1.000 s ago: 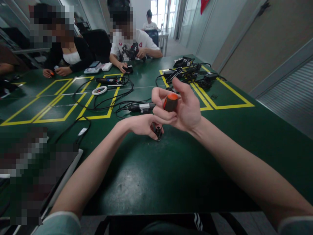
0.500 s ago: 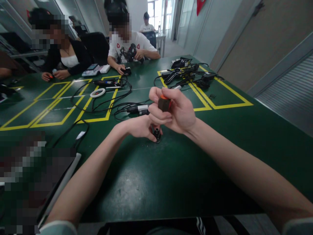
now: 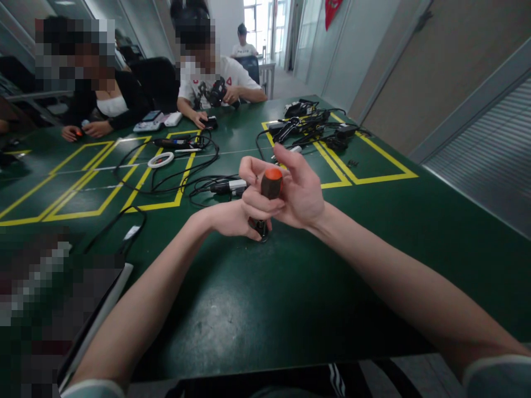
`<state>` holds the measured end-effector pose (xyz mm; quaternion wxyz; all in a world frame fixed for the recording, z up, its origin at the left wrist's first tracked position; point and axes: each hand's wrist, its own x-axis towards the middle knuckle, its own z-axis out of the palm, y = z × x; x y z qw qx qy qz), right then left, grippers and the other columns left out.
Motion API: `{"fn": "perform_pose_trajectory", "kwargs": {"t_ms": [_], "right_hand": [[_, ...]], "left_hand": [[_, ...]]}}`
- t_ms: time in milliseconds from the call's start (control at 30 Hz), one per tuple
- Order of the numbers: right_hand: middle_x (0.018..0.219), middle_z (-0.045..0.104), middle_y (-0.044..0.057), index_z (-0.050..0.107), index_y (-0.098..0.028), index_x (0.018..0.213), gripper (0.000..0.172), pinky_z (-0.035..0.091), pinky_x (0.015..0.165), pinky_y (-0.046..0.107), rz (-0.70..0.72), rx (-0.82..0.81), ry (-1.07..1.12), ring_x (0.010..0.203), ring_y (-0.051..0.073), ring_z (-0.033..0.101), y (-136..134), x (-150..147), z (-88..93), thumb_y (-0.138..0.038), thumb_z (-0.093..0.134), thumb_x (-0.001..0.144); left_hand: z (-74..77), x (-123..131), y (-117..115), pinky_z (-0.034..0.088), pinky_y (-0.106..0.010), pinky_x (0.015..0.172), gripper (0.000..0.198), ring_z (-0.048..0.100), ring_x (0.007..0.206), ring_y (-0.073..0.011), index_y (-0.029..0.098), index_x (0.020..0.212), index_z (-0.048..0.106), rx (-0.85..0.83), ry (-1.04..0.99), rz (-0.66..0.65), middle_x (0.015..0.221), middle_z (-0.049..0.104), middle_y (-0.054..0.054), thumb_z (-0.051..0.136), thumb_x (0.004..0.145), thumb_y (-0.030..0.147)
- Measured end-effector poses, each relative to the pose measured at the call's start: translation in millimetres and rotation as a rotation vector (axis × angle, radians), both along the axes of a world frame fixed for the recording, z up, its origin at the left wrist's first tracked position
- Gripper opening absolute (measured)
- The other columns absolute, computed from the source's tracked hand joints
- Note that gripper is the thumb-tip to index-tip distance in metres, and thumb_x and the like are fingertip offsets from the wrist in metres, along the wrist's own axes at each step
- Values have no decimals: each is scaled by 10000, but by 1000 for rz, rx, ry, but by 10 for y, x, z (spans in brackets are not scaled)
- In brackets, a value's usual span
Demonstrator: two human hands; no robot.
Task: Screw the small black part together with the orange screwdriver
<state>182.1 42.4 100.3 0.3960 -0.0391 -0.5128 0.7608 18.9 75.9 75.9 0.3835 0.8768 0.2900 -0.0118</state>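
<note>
My right hand (image 3: 298, 190) holds a screwdriver (image 3: 271, 185) by its dark handle with an orange end cap. The handle stands nearly upright, with the fingers curled round it and the thumb raised off it. Below, my left hand (image 3: 230, 217) grips a small dark metal-looking part (image 3: 261, 229) against the green table (image 3: 298, 309). The part's exact kind cannot be made out. The screwdriver's shaft and tip are hidden behind my fingers, so contact with the part does not show.
Black cables and a white-and-black connector (image 3: 228, 186) lie just beyond my hands. A cable pile (image 3: 307, 124) sits at the far right, near several tiny dark pieces (image 3: 352, 163). A white tape ring (image 3: 161, 160) lies left. Two people sit across the table; another sits farther back.
The screwdriver handle has tipped more upright, and my right thumb and index finger have loosened and lifted from it. My left hand stays on the small part. The view has shifted slightly.
</note>
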Motion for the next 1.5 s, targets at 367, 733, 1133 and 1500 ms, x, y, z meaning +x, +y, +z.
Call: {"fn": "perform_pose_trajectory", "kwargs": {"t_ms": [367, 733, 1133, 1500], "right_hand": [[537, 386, -61, 532, -198, 668, 584, 351, 421, 206, -73, -2, -110, 438, 83, 390, 7, -19, 55, -635, 477, 1051], [531, 401, -68, 500, -217, 699, 556, 312, 393, 208, -100, -24, -71, 415, 87, 346, 0, -42, 24, -649, 462, 1047], [555, 482, -60, 558, -202, 817, 374, 379, 538, 224, -208, 54, -58, 513, 100, 420, -37, -31, -9, -540, 668, 935], [500, 466, -29, 671, -170, 694, 638, 451, 608, 229, -217, 53, -98, 527, 108, 480, 21, -47, 1, -440, 305, 1141]], "left_hand": [[18, 21, -15, 531, -234, 812, 323, 699, 948, -190, 180, 1160, 739, 43, 71, -14, 1056, 756, -29, 740, 838, 201], [-41, 92, -54, 508, -255, 729, 222, 693, 847, -210, 175, 948, 719, 147, 92, 23, 851, 730, -12, 814, 778, 282], [-85, 40, -4, 566, -279, 939, 278, 737, 1031, -214, 165, 1061, 758, 3, -73, -30, 1119, 792, -51, 730, 784, 163], [784, -477, -143, 565, -408, 1025, 519, 724, 1165, -286, 211, 1363, 690, 325, -24, 246, 1280, 771, -72, 727, 871, 370]]}}
